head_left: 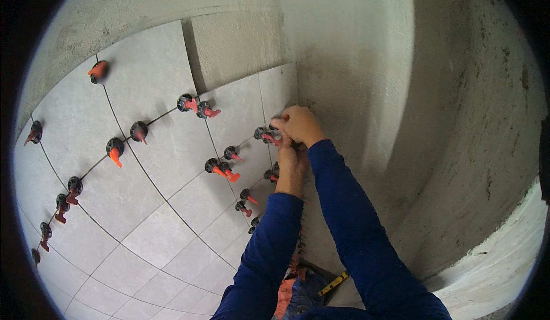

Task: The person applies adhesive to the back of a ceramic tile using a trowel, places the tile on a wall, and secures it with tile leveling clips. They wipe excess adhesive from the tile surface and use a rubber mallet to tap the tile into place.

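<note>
Both of my hands meet at the joint by the wall corner, where the narrow grey tile ends. My right hand is closed in a pinch, its fingertips beside a dark round piece partly hidden behind them. Just below it, my left hand is closed too, its fingers raised against the right hand's. What either hand grips is mostly covered. Left of the fingers, a black tile leveler with a red handle sits on the joint. Another leveler is beside my left wrist.
Several black levelers with red or orange handles, such as this one, stick out along the tile joints. Bare grey plaster covers the right-hand wall. A yellow spirit level lies low by my right forearm. One tile rises higher than its neighbour.
</note>
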The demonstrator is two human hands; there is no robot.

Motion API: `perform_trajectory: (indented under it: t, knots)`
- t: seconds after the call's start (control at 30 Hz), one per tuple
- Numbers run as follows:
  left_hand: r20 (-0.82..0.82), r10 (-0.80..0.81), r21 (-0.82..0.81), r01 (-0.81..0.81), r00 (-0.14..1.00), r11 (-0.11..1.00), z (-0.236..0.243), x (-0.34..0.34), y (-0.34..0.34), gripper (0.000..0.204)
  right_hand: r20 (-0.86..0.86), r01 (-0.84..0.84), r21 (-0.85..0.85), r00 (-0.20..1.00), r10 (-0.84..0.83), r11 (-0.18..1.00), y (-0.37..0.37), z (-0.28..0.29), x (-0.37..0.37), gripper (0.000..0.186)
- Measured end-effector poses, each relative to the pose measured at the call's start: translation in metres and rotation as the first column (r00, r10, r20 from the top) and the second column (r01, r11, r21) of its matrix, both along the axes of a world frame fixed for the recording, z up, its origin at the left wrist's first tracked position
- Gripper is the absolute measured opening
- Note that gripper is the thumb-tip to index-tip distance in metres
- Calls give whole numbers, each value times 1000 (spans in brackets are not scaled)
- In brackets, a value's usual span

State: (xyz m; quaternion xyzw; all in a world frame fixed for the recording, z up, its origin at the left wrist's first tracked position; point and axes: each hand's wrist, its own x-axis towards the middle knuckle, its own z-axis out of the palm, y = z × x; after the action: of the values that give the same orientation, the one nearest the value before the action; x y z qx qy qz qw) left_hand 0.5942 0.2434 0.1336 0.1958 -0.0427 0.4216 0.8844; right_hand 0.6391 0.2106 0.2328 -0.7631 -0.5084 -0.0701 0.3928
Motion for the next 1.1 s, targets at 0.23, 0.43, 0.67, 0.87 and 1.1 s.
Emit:
perform_trajectory:
  t: [0.23,0.43,0.67,0.87,1.1]
  knots:
    - [-19,-45,40,45,999,998,-7,1,11,32,363,77,-68,931,-47,995,-4,6,-18,37]
    - [-20,7,34,-6,1000,999,-8,6,13,26,-65,-134,-155,990,125,979,12,3,3,42]
    - [-71,7,43,-4,997,999,-4,0,8,28,139,-8,-58,990,16,998,19,-12,10,40]
    - [-109,81,51,-76,991,996,14,-15,-10,33,205,-49,-73,977,63,996,49,-24,24,37]
    - [-166,-167,91,183,972,979,-6,-49,-15,31,-145,9,407,988,55,914,-15,-36,-1,39]
